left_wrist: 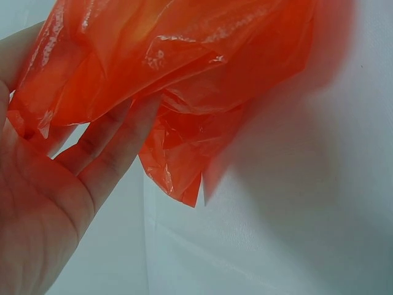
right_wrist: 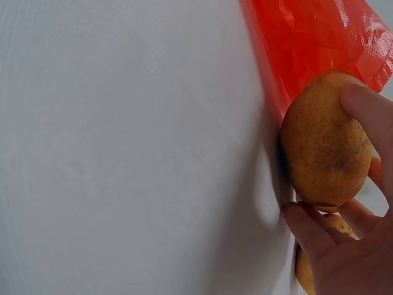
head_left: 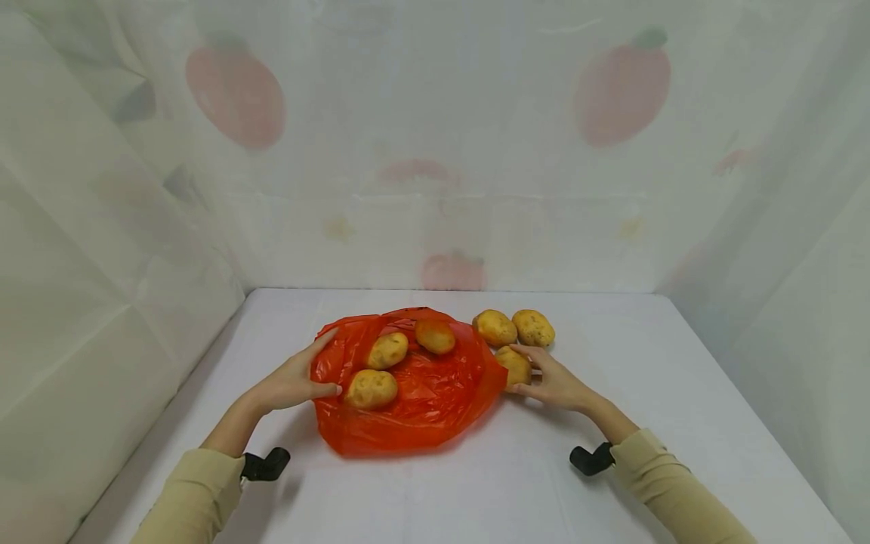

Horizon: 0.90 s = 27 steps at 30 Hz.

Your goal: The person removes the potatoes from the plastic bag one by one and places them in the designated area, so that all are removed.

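Note:
A red plastic bag (head_left: 435,389) lies spread on the table with its mouth gaping. Three potatoes sit in it: one at the front left (head_left: 371,390), another just behind it (head_left: 388,350) and a third near the back rim (head_left: 435,337). My left hand (head_left: 302,378) holds the bag's left side, thumb by the front potato; in the left wrist view its fingers reach behind the thin plastic (left_wrist: 202,74). At the bag's right edge my right hand (head_left: 553,383) grips a potato (right_wrist: 328,138) between thumb and fingers, low over the table.
Two more potatoes lie side by side behind my right hand, the left one (head_left: 495,328) close to the bag and the other (head_left: 533,328) to its right. White table cloth (head_left: 476,491) stretches in front. Pale printed curtains (head_left: 435,113) hang behind and on both sides.

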{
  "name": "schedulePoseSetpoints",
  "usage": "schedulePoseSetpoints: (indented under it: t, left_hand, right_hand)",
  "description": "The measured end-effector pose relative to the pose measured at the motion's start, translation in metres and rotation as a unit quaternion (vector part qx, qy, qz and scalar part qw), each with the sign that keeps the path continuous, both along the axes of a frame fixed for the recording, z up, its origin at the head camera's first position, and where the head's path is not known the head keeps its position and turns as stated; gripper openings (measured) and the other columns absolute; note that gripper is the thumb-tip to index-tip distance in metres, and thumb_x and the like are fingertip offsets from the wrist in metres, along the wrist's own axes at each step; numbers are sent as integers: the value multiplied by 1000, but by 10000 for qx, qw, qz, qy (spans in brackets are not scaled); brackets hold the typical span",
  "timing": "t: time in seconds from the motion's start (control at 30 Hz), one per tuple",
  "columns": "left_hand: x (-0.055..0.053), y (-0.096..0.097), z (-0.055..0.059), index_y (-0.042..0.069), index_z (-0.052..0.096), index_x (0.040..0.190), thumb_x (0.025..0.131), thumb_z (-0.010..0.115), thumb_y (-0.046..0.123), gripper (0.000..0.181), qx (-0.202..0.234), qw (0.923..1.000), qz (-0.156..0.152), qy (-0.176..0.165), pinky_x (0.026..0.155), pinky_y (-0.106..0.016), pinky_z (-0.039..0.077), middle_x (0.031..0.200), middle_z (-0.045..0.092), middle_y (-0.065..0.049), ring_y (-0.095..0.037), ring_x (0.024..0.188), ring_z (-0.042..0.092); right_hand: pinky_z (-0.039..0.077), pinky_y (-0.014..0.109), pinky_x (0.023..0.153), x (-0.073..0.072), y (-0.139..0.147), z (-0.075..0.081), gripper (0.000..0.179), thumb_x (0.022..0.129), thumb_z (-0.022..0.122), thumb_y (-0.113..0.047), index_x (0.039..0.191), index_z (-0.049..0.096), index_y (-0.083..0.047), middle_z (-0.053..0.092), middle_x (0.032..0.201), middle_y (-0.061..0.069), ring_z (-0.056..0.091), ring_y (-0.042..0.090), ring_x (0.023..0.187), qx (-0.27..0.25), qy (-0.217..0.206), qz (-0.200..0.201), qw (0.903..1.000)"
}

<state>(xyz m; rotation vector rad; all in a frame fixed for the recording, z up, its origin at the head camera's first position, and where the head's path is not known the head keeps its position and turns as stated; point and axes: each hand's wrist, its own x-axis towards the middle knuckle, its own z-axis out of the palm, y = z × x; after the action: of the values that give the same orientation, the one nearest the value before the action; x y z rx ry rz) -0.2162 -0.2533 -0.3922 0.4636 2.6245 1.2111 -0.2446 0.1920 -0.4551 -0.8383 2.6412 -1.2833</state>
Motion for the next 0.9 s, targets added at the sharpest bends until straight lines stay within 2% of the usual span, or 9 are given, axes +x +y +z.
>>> schedulePoseSetpoints:
  t: [0.1, 0.37, 0.47, 0.73, 0.8, 0.9]
  left_hand:
    - [-6, -5, -10, 28, 10, 140, 71, 71, 27, 92, -46, 10000, 11, 32, 88, -44, 41, 138, 26, -14, -32, 116, 39]
    - [-7, -6, -11, 31, 11, 139, 70, 72, 28, 92, -41, 10000, 43, 17, 89, -45, 40, 138, 25, -13, -31, 116, 39]
    - [-5, -3, -7, 28, 10, 140, 72, 71, 24, 91, -62, 10000, 53, 17, 90, -46, 39, 139, 24, -14, -32, 117, 38]
    - [12, 9, 19, 16, 12, 141, 74, 68, 16, 87, -139, 9999, 48, -44, 89, -47, 39, 137, 26, -19, -35, 115, 39]
    - [12, 10, 21, 15, 12, 140, 74, 68, 16, 87, -155, 9999, 53, -46, 89, -46, 39, 136, 26, -19, -35, 115, 39]
    - [10, 9, 16, 17, 12, 141, 74, 69, 16, 88, -98, 9999, 51, -51, 88, -46, 40, 136, 26, -19, -35, 115, 39]
  right_hand:
    - [41, 47, 87, 2, 1, 5, 68, 77, 67, -19, 133, 31, -8, 33, 132, 15, 41, 37, 113, -56, -129, -45, 9999]
    - [39, 49, 88, 5, 3, 16, 65, 77, 65, -9, 132, 32, 0, 32, 132, 19, 40, 39, 113, -77, -41, -39, 10000]
    - [38, 50, 89, 5, 4, 16, 65, 77, 65, -9, 132, 31, -1, 30, 133, 20, 39, 39, 114, -79, -85, 2, 9999]
    - [35, 52, 90, 4, 5, 16, 66, 77, 64, -9, 133, 30, -1, 29, 134, 21, 37, 40, 116, -140, -79, 98, 9998]
    - [36, 52, 90, 4, 6, 15, 66, 77, 65, -9, 133, 30, -1, 29, 134, 20, 36, 40, 116, -165, -111, 113, 9997]
    - [38, 50, 89, 4, 6, 15, 66, 78, 64, -9, 133, 30, -1, 28, 134, 20, 37, 40, 116, -187, -174, 142, 9996]
